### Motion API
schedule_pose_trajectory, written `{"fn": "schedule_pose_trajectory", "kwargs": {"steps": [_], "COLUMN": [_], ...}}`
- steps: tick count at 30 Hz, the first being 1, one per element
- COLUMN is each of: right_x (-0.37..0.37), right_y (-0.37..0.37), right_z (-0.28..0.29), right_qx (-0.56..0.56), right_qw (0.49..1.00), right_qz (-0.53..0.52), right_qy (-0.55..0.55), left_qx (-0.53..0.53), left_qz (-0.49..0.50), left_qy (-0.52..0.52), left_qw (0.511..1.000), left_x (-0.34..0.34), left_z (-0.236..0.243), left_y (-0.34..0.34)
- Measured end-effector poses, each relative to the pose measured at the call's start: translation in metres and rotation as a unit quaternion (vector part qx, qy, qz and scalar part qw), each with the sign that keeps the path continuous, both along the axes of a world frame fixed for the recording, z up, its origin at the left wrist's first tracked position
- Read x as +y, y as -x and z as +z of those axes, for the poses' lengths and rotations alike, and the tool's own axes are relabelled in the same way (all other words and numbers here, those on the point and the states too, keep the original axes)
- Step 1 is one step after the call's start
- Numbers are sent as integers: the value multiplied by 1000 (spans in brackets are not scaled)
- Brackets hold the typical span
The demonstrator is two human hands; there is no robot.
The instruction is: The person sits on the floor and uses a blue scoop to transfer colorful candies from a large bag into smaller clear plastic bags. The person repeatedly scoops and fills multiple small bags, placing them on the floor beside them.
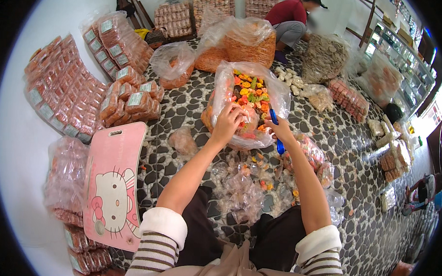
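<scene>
A large clear plastic bag (277, 91), wide open, stands in front of me, full of small red, yellow, orange and green pieces (252, 88). Over its near side, my left hand (229, 120) has its fingers closed at the edge of a small clear packet (250, 118) with pinkish contents. My right hand (278, 129) is wrapped round a long blue tool (273, 117), whose lower end sticks out below the palm. Its exact kind is unclear, and fingers cover its middle. Crumpled clear plastic wrappers (243, 192) lie on the floor between my knees.
Stacked packets (67, 89) line the left wall, beside a pink folding-table top (114, 183). Big bags of orange snacks (248, 44) stand beyond the open bag. A person in a red top (288, 16) crouches at the back. Filled packets (308, 153) lie right of my bag; a glass cabinet (404, 57) stands far right.
</scene>
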State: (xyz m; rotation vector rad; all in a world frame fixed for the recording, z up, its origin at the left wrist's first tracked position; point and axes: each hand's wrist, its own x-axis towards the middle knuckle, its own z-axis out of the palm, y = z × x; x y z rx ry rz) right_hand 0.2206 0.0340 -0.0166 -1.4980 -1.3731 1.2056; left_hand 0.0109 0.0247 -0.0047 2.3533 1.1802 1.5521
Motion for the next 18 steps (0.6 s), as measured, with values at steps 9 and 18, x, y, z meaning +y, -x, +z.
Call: {"fn": "schedule_pose_trajectory", "kwargs": {"steps": [9, 18], "right_x": [-11, -76], "right_y": [-70, -133], "right_z": [-46, -90], "right_qx": [-157, -479], "right_qw": [985, 855], "right_qz": [-59, 197], "right_qy": [-49, 29], "left_qx": [200, 329], "left_qz": [-219, -261], "left_qy": [26, 235], "left_qw": [955, 876], "left_x": [-42, -90], "left_z": [-18, -141], "left_y": [-12, -21]}}
